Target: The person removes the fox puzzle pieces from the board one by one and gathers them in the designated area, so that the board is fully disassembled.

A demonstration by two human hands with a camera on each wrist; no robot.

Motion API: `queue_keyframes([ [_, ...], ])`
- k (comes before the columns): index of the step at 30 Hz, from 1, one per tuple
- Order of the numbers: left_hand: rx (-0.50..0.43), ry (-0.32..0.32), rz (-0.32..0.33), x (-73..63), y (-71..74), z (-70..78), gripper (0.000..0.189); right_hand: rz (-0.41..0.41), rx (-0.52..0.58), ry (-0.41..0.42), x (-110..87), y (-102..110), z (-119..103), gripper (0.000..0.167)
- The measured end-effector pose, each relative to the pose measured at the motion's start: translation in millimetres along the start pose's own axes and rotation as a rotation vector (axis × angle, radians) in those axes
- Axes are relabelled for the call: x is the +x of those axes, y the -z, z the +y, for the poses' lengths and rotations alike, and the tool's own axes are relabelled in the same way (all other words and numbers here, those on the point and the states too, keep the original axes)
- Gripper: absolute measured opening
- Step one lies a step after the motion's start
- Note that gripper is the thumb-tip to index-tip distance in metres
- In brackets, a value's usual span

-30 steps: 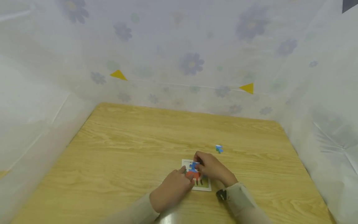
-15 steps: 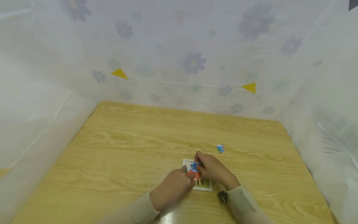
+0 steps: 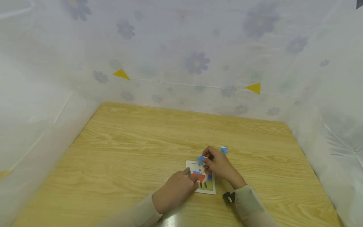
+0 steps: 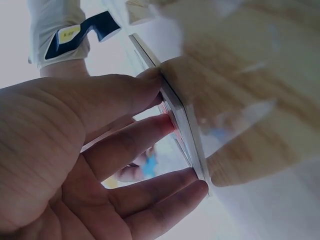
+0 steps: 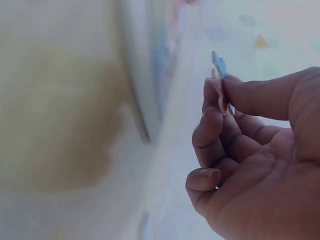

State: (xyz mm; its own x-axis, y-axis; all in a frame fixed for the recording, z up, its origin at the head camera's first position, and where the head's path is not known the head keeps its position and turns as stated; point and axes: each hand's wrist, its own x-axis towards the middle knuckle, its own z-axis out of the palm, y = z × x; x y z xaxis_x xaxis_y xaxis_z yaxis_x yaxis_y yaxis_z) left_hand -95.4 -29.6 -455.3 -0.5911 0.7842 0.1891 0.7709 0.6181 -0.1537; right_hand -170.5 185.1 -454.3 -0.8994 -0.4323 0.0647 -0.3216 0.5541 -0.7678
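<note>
A small square jigsaw puzzle with a white frame lies on the table, its picture showing a red-and-white animal on green ground. My left hand rests on its left side. In the left wrist view, one fingertip presses the picture while the thumb and other fingertips touch the frame's edge. Above the frame's top edge, my right hand pinches a blue jigsaw piece between thumb and fingers. The right wrist view shows this thin piece nearly edge-on.
Another blue jigsaw piece lies on the wooden table just beyond my right hand. A white flowered sheet with yellow triangles stands behind the table, and pale sheets hang at both sides.
My right hand has risen off the puzzle, moving up and slightly right with the blue piece. More of the animal picture is uncovered. My left hand has stayed on the frame.
</note>
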Motion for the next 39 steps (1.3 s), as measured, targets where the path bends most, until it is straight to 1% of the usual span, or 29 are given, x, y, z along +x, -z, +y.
queue_keyframes([
  [3, 0.002, 0.008, 0.001, -0.6, 0.9, 0.0, 0.009, 0.077, -0.033, 0.036, -0.3, 17.7, 3.3, 0.011],
  [6, 0.004, 0.013, 0.005, -1.4, 1.9, 0.3, 0.011, 0.105, -0.073, 0.044, -4.3, 40.8, 10.6, 0.013],
  [11, -0.020, 0.018, 0.000, -2.2, 3.6, 1.3, 0.014, 0.096, -0.158, -0.022, -12.6, 77.8, 26.2, 0.014],
  [13, -0.021, 0.022, -0.002, -2.2, 4.2, 1.6, 0.015, 0.092, -0.182, -0.051, -13.4, 88.6, 32.8, 0.014],
  [16, -0.018, 0.026, -0.002, -1.6, 4.3, 1.1, 0.014, 0.084, -0.196, -0.090, -12.4, 98.6, 43.6, 0.015],
  [20, -0.024, 0.028, -0.012, -1.2, 4.1, 0.9, 0.014, 0.067, -0.207, -0.120, -10.7, 103.2, 57.1, 0.015],
  [25, -0.019, 0.032, -0.031, -1.3, 4.1, 2.0, 0.015, 0.037, -0.212, -0.170, -11.7, 103.0, 69.1, 0.017],
  [29, -0.041, 0.039, -0.040, -2.3, 4.2, 2.5, 0.016, 0.045, -0.236, -0.198, -14.4, 101.2, 75.1, 0.015],
  [34, -0.040, 0.035, -0.032, -2.5, 3.3, 1.8, 0.015, 0.074, -0.286, -0.182, -12.6, 99.1, 79.9, 0.007],
  [39, -0.037, 0.023, -0.028, -2.5, 3.9, 1.0, 0.014, 0.075, -0.273, -0.170, -9.2, 96.1, 81.3, 0.007],
])
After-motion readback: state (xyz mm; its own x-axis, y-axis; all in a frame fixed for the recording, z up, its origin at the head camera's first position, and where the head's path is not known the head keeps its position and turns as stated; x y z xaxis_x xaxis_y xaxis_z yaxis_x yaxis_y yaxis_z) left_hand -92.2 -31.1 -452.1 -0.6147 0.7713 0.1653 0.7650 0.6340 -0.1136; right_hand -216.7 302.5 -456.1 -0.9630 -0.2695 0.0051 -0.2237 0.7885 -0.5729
